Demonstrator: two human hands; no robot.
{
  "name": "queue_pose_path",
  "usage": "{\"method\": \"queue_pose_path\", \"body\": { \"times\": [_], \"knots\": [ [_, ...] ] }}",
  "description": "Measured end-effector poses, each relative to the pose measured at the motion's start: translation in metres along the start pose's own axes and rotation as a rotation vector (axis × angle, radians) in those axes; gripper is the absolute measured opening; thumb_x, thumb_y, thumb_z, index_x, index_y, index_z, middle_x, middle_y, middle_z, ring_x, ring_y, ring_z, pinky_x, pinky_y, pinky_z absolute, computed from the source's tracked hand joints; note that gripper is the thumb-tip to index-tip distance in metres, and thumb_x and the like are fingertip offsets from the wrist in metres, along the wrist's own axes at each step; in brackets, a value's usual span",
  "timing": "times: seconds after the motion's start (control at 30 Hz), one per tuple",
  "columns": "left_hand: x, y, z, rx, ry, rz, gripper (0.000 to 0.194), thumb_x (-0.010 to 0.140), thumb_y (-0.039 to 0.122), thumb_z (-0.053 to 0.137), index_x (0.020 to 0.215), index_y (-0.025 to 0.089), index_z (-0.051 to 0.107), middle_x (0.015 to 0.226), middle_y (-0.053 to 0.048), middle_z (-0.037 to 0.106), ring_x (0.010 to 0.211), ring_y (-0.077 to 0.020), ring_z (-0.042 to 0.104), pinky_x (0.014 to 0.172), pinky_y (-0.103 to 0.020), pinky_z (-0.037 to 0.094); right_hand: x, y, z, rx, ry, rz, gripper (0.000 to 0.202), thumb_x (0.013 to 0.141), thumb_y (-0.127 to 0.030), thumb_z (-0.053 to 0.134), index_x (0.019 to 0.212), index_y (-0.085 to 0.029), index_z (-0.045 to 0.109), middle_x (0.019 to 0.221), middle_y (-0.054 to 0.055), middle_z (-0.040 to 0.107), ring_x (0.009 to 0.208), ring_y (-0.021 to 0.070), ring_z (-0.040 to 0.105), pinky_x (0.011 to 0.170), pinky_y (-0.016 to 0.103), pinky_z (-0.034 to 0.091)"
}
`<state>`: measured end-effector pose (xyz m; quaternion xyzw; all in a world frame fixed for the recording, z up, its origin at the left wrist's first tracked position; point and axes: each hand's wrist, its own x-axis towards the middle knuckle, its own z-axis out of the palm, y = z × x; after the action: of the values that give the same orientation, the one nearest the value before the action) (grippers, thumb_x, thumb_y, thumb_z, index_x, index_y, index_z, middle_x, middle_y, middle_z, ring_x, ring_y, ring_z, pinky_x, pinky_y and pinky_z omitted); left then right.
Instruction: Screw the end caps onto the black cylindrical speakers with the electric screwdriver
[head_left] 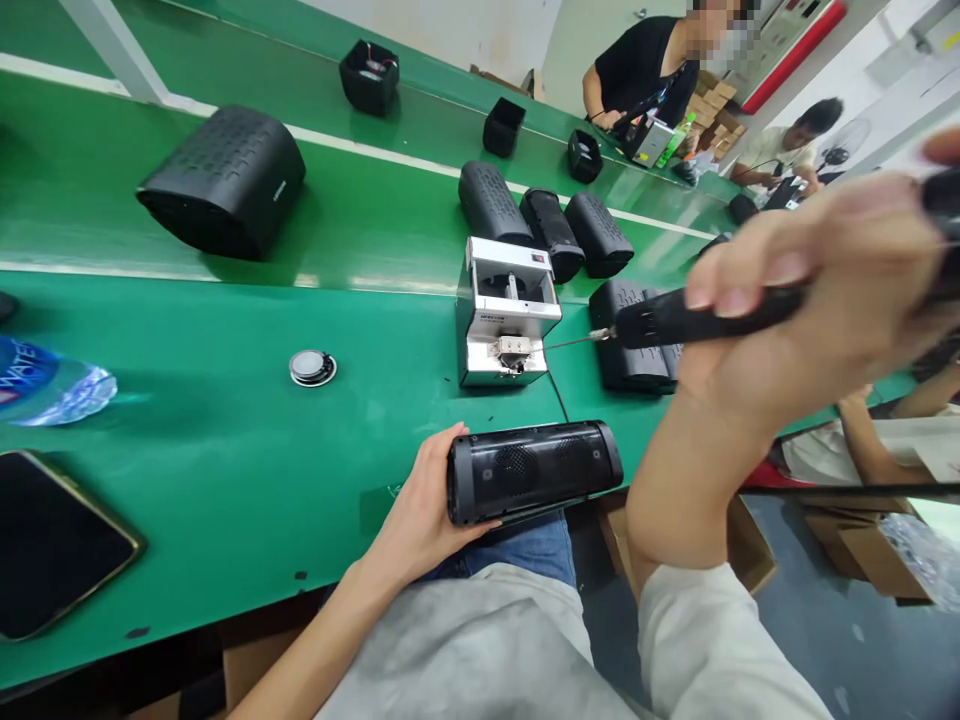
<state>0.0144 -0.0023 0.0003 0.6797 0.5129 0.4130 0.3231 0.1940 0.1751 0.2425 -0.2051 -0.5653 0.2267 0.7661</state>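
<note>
My left hand is closed around the left end of a black speaker housing, which lies on its side at the table's front edge. In my right hand is a black electric screwdriver, raised to the right with its thin bit pointing left. The bit's tip reaches the outlet of a silver screw feeder standing behind the housing; whether a screw sits on the tip is too small to tell.
Several black speaker housings stand behind and right of the feeder, and a larger one sits back left. A small round speaker driver, a phone and a water bottle lie left. Co-workers sit across and to the right.
</note>
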Motion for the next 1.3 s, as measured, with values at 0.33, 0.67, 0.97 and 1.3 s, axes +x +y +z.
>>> {"method": "queue_pose_path", "body": {
  "times": [0.33,0.67,0.97,1.3],
  "knots": [
    [0.001,0.003,-0.001,0.023,0.026,0.020,0.116,0.085,0.037,0.097,0.173,0.034,0.021,0.162,-0.017,0.052,0.152,-0.0419,0.058,0.124,-0.066,0.054,-0.024,0.046,0.029,-0.229,-0.244,0.101,0.051,0.092,-0.085,0.073,0.101,-0.038,0.054,0.066,-0.009,0.054,0.051,0.0160,0.042,0.055,0.036,0.038],
    [0.001,0.004,-0.002,0.020,0.010,0.015,0.114,0.088,0.039,0.095,0.174,0.034,0.020,0.163,-0.017,0.050,0.153,-0.0408,0.056,0.126,-0.064,0.051,-0.022,0.047,0.017,-0.440,-0.369,0.171,0.056,0.098,-0.093,0.045,0.121,-0.043,0.053,0.062,-0.008,0.054,0.061,0.0200,0.049,0.063,0.038,0.038],
    [0.002,0.003,-0.002,0.027,0.003,0.019,0.113,0.089,0.043,0.094,0.173,0.033,0.020,0.161,-0.018,0.051,0.151,-0.0417,0.057,0.125,-0.066,0.052,-0.027,-0.022,0.005,-0.075,-0.260,0.203,0.016,0.089,-0.020,0.076,0.095,-0.030,0.065,0.061,-0.008,0.038,0.043,0.0134,0.039,0.040,0.033,0.034],
    [0.002,0.003,-0.002,0.027,0.008,0.029,0.113,0.089,0.043,0.094,0.174,0.035,0.020,0.161,-0.017,0.052,0.152,-0.0418,0.057,0.126,-0.065,0.052,-0.030,-0.041,0.010,0.087,-0.164,0.232,0.018,0.080,-0.010,0.063,0.087,-0.024,0.069,0.054,-0.009,0.040,0.037,0.0097,0.034,0.033,0.029,0.028]
  ]
}}
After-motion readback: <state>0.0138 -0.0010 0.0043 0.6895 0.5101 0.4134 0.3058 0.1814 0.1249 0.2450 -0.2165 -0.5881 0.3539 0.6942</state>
